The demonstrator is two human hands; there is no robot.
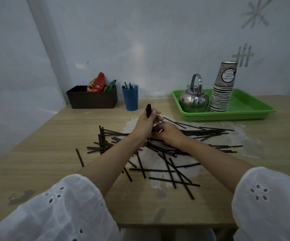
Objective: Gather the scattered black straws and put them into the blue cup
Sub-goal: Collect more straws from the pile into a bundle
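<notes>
Many black straws (159,164) lie scattered and crossed over the middle of the wooden table (36,153). My left hand (145,125) grips a small upright bundle of black straws (148,109) above the pile. My right hand (169,133) is just beside it, fingers curled at the bundle's lower end; whether it pinches a straw is hidden. The blue cup (130,99) stands at the back of the table, beyond my hands, with a few straws sticking out of it.
A dark box (92,100) with red and green snack packets sits left of the cup. A green tray (245,108) at the back right carries a steel kettle (193,100) and a stack of paper cups (222,89). Walls close the back and left.
</notes>
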